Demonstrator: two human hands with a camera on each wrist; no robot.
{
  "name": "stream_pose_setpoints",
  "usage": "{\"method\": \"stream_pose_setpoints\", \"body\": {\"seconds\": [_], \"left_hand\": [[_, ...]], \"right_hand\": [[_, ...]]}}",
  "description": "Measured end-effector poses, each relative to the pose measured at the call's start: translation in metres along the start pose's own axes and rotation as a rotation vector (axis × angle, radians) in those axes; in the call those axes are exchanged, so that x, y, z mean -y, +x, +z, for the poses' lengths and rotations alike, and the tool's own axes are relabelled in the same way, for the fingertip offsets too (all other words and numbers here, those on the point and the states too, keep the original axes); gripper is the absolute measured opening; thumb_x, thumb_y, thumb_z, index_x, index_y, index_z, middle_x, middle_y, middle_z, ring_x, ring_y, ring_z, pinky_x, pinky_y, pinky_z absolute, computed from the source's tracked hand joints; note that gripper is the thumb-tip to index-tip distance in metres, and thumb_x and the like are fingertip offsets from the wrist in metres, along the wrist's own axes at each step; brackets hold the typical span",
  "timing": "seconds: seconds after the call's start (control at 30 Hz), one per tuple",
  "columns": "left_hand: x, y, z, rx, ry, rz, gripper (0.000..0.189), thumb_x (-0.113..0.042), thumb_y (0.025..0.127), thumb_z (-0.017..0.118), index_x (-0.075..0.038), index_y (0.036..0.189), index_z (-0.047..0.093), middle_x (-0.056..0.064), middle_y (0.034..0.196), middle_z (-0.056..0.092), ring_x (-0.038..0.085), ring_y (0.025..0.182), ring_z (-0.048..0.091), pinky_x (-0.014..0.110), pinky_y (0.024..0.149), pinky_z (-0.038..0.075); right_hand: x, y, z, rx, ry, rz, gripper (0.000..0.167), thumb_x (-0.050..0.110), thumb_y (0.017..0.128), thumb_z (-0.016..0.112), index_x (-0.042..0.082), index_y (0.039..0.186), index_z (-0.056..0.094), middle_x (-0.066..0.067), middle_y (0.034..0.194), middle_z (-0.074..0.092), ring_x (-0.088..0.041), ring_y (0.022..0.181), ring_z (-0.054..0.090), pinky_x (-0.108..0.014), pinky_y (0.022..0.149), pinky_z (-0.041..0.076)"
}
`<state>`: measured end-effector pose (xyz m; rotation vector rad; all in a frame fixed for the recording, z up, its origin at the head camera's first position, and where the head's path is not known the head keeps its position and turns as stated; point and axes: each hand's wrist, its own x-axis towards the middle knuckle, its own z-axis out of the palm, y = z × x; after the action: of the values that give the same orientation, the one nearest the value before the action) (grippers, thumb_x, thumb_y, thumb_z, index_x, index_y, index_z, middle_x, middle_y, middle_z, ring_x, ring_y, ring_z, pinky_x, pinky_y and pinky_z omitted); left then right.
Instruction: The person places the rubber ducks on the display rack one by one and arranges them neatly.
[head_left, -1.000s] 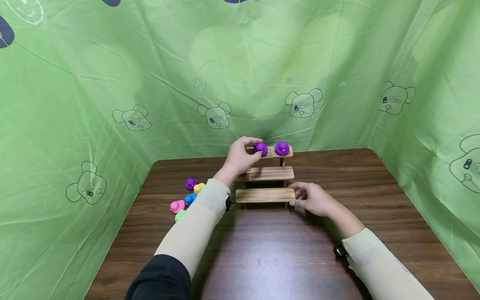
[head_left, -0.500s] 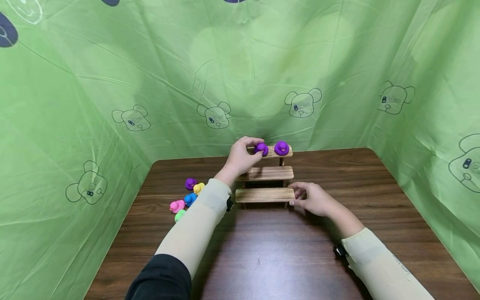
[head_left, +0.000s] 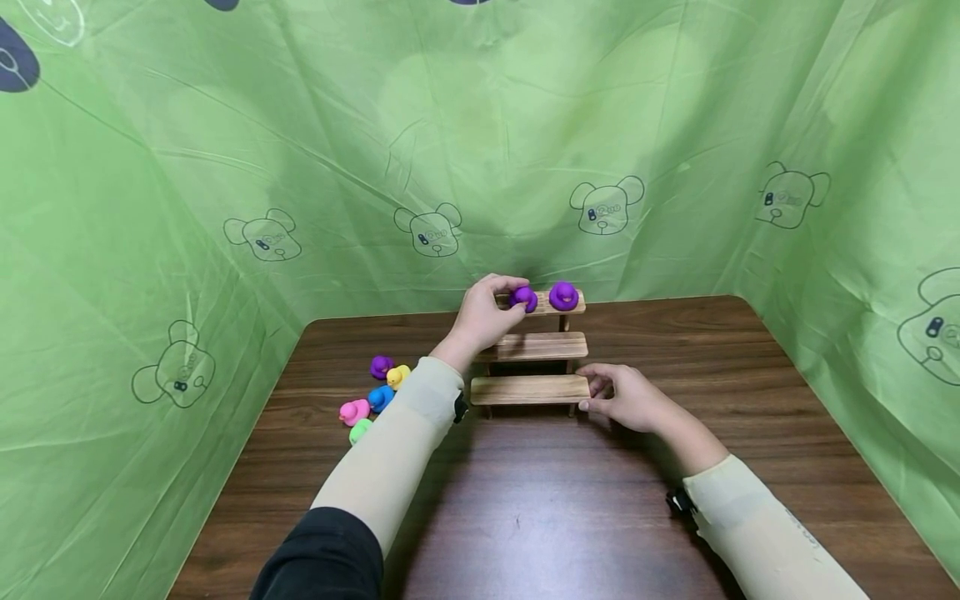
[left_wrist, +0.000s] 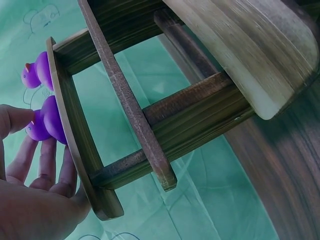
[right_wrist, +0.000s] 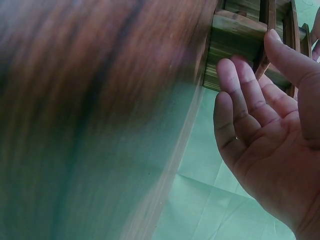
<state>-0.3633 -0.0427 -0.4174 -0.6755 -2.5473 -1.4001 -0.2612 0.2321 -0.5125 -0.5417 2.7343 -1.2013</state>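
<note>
A three-step wooden display stand rises toward the back of the table. On its top step, my left hand pinches a purple rubber duck between thumb and fingers. A second purple rubber duck sits just to the right on the same step. The left wrist view has the held duck against the top board, thumb on its head side and fingers on the other side. At the right end of the bottom step my right hand grips the stand; in the right wrist view the thumb rests on its edge.
Left of the stand, partly beside my left forearm, lie loose rubber ducks: purple, yellow, blue, pink and green. A green curtain hangs close behind the dark wooden table and along its sides.
The left hand and its purple duck have shifted very slightly right along the top step. The right hand stays at the bottom step's end.
</note>
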Motion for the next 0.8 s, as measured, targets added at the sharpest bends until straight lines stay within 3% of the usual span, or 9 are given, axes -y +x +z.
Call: {"method": "stream_pose_setpoints", "body": {"seconds": [0.8], "left_hand": [[-0.0002, -0.0020, -0.0026, 0.004, 0.020, -0.001, 0.046, -0.010, 0.086, 0.082, -0.017, 0.131, 0.074, -0.002, 0.127, 0.067, 0.017, 0.119, 0.061, 0.040, 0.109, 0.047]], "right_hand": [[-0.0012, 0.0005, 0.0014, -0.002, -0.003, -0.004, 0.054, 0.018, 0.088, 0.087, 0.005, 0.136, 0.065, 0.003, 0.093, 0.071, -0.013, 0.082, 0.068, -0.032, 0.074, 0.056]]}}
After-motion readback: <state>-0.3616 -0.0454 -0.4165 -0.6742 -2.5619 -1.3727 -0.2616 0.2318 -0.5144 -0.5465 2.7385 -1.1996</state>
